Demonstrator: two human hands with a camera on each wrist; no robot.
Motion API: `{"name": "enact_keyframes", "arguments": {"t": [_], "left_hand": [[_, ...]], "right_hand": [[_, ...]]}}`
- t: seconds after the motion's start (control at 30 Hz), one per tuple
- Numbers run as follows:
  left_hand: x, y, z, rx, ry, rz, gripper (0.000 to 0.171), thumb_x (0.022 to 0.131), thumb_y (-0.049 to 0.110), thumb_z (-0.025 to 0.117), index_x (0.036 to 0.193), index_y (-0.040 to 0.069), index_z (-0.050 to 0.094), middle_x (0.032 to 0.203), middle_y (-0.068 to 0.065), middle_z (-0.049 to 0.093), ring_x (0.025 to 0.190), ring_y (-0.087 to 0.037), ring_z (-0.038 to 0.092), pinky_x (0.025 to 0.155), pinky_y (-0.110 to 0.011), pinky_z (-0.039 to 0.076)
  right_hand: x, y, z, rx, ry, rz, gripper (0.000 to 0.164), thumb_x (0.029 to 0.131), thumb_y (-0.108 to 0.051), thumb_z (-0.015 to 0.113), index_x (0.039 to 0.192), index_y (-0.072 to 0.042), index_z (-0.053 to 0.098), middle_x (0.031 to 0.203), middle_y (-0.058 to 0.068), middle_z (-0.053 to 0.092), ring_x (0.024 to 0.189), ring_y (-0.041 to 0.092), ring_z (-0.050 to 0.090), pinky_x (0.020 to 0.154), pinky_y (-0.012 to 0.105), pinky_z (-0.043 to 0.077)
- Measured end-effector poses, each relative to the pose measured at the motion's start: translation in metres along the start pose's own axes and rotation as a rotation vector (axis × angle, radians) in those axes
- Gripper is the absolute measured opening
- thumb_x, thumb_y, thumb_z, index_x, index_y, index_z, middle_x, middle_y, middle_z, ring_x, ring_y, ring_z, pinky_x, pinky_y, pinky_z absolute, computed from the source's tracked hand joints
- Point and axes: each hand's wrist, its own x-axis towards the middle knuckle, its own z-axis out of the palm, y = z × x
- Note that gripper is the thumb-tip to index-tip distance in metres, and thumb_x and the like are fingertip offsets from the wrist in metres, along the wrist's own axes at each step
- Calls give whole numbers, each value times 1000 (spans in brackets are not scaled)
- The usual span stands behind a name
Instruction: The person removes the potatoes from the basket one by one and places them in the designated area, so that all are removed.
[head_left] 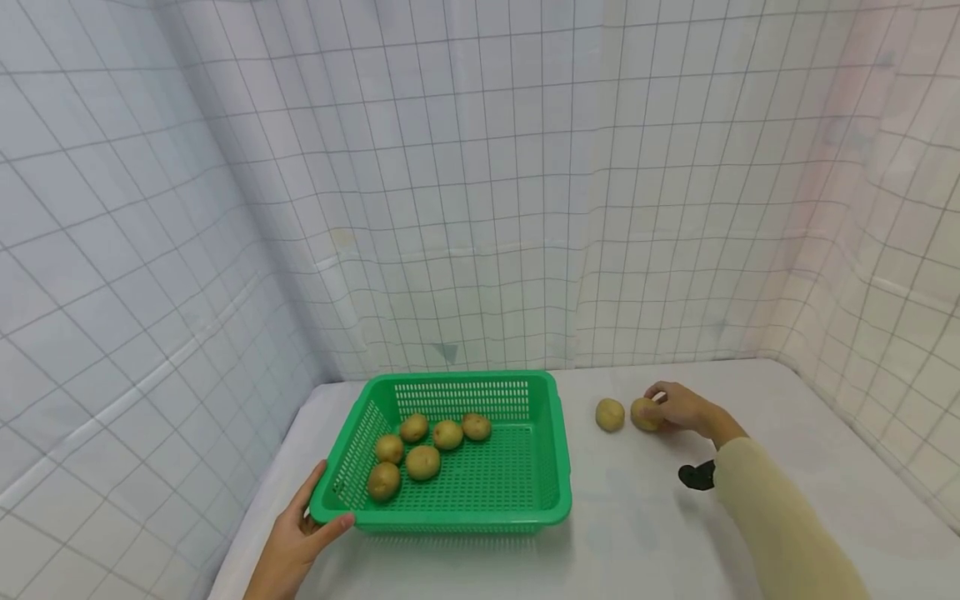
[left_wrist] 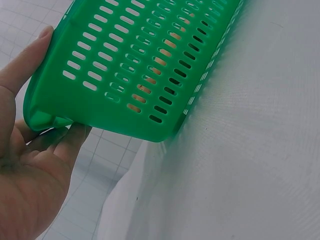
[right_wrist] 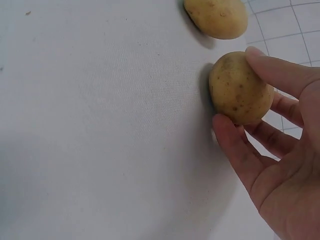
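Right hand (head_left: 681, 407): thumb and fingertips pinching a round, yellow-brown, speckled potato (right_wrist: 234, 87) at the white cloth-covered table (head_left: 630, 525), towards three o'clock of the basket; whether it is lifted, cannot tell; second round, pale-yellow potato (head_left: 610, 415) just beside it, at nine o'clock. Left hand (head_left: 294, 540): thumb and fingers gripping the rim of the rectangular, green, slotted plastic basket (head_left: 465, 522) at its eight o'clock corner; six loose yellow-brown potatoes (head_left: 423, 463) inside, mostly from eight to twelve o'clock. Hazards, by judgement: pinched potato may slip and roll, its sides being rounded and held at the fingertips; it may knock its close neighbour; an uneven pull on one corner could tilt the basket and set its contents rolling. Brands, labels, writing: none readable.
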Motion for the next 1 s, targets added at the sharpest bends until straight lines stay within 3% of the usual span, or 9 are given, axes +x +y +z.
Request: {"name": "enact_keyframes", "arguments": {"t": [0.23,0.63,0.8,1.0], "left_hand": [[-1,2,1,10,3,-5,95,101,20,73,168,22,6,169,-22,11,145,-36,31,94,-20,50],[-2,4,0,16,-4,2,95,101,20,71,168,20,4,169,-22,9,145,-37,29,95,-20,50],[-1,4,-1,21,-1,17,94,102,19,70,168,18,4,169,-21,8,146,-37,27,93,-17,49],[-2,3,-1,30,-4,11,95,101,20,72,168,16,5,170,-20,6,145,-38,28,95,-22,51]], "right_hand": [[-6,-8,-8,-28,14,14,50,98,-19,74,132,10,53,128,27,57,106,32,61,85,41,58],[-5,-20,-16,-53,30,-32,51,96,-15,75,133,13,53,120,23,58,105,31,60,87,44,57],[-4,-27,-16,-44,20,-66,54,97,-17,75,136,13,51,125,25,57,108,33,59,93,47,55],[-2,-40,-14,-77,27,-95,51,98,-19,74,135,10,54,134,30,55,111,35,59,95,47,54]]}}
